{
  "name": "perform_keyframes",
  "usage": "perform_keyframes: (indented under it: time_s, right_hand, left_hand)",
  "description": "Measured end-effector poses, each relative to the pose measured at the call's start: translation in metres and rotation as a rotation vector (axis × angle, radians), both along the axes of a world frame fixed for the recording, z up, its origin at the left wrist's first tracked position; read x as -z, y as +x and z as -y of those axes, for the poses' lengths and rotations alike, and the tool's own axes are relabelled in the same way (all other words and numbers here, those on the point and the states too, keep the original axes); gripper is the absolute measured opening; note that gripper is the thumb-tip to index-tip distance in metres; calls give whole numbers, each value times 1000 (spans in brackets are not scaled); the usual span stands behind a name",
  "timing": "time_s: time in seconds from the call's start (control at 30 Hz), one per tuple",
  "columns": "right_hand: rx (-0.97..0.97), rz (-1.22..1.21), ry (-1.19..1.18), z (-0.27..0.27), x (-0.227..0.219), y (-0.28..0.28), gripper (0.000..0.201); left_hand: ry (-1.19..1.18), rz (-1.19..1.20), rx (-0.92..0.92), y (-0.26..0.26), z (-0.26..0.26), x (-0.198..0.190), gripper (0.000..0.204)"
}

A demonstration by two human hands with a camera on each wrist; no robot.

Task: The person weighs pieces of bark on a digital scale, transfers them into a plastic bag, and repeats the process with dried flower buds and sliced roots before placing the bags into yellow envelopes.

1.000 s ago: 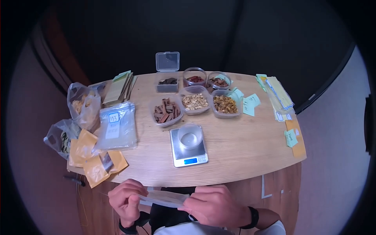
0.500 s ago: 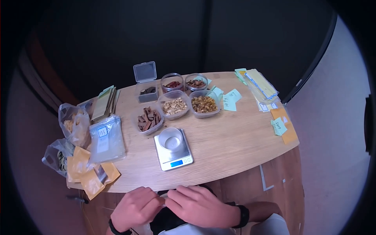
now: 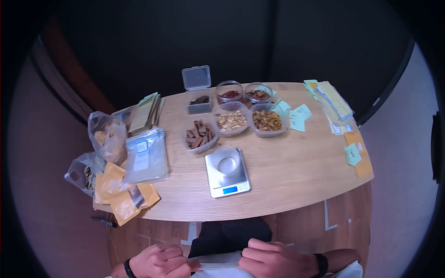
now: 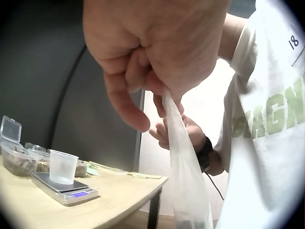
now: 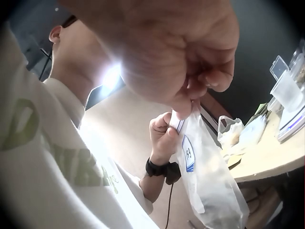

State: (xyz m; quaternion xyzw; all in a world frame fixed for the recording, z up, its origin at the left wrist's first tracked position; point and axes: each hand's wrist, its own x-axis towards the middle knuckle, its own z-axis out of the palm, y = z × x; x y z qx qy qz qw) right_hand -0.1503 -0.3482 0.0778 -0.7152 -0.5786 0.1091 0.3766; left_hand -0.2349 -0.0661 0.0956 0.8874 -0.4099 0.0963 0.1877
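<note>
Both hands are low in front of the torso, off the table's near edge. My left hand [image 3: 162,262] pinches one end of the top edge of a translucent zip-lock bag [image 3: 218,266]. The other end is pinched by my right hand [image 3: 280,260], so the edge runs taut between them. In the right wrist view the bag [image 5: 212,179] hangs down and bears a blue-bordered label [image 5: 188,153]; something dim shows inside near its bottom. On the table ahead, a clear plastic cup [image 3: 227,162] stands on a digital scale [image 3: 214,185] with a lit display.
Behind the scale are tubs of bark pieces [image 3: 199,135], pale chips [image 3: 232,120] and yellow-brown dried bits [image 3: 267,121], with smaller boxes further back. Zip-lock bags [image 3: 148,162], orange packets [image 3: 125,206] and plastic bags [image 3: 111,139] lie left. Green notes [image 3: 298,121] and labelled papers [image 3: 331,99] lie right.
Half a second ago the hands were close together; now they are well apart with the bag's edge stretched between them, lower and nearer the torso. The head view swung left-to-right and back.
</note>
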Motion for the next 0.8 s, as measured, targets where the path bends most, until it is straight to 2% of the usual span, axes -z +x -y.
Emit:
perform_keyframes:
  time_s: [0.03,0.13,0.17,0.23,0.37,0.47,0.57,0.6,0.63,0.7,0.73,0.77,0.8]
  right_hand:
    - [-9,-31,-72,6,-1,-1,11]
    - [6,22,84,10,2,0,13]
    - [32,22,86,11,6,-2,13]
    - [50,18,110,7,20,-5,17]
    - [79,-44,205,10,30,-1,17]
    - [139,-26,141,19,31,0,20]
    - [317,181,251,38,27,17,24]
    - [384,152,289,49,26,26,19]
    - [500,-216,256,60,32,25,13]
    - [464,-366,350,62,57,21,15]
    - [426,-483,339,54,61,17,30]
    - [385,-601,324,43,65,13,47]
    - [300,-673,279,33,80,13,79]
  left_hand:
    - [-72,8,25,1,2,8,15]
    - [-212,3,10,-1,4,27,30]
    - [-241,-87,-3,-1,6,26,25]
    - [-264,-269,-63,-4,5,14,23]
    - [-249,-285,-57,4,5,23,26]
    - [-276,-383,-18,14,3,27,29]
    - [-446,-469,-181,3,-25,45,43]
    - [-503,-469,-286,-2,-38,47,51]
    - [-554,-424,-401,-10,-44,55,51]
    - [-659,-325,-642,-17,-38,59,51]
    - [-858,-378,-739,-18,-31,67,51]
    - [-920,-414,-677,-14,-24,74,49]
    - [-982,-448,-613,-4,-18,80,48]
